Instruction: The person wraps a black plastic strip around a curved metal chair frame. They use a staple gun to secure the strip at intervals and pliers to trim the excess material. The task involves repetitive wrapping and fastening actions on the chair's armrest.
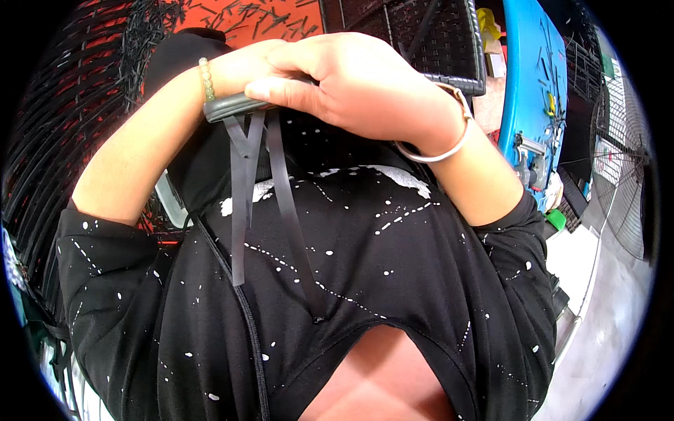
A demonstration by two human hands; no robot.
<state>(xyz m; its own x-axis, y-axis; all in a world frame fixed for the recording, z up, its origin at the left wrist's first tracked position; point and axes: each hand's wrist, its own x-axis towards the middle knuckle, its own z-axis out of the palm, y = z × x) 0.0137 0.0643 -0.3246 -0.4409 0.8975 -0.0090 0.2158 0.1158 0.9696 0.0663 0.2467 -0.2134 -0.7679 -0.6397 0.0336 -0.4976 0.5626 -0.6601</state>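
My right hand [351, 84], a pale bangle at its wrist, reaches across in front of my body. Its fingers are closed, and the thumb presses on a dark grey bar with a rounded end [235, 107] that looks wrapped in flat strip. Several loose flat grey plastic strips [281, 175] hang from the bar over my black, white-flecked top. My left hand [256, 59], with a beaded bracelet at its wrist, lies behind and under the right one. Its fingers are hidden, so I cannot see what they hold.
A black woven panel [439, 42] stands just beyond my right hand. Cut strip scraps litter an orange surface [246, 17] ahead. Long black strips [63, 91] hang in rows at left. To the right are a blue table [526, 70] with tools and a fan [632, 154].
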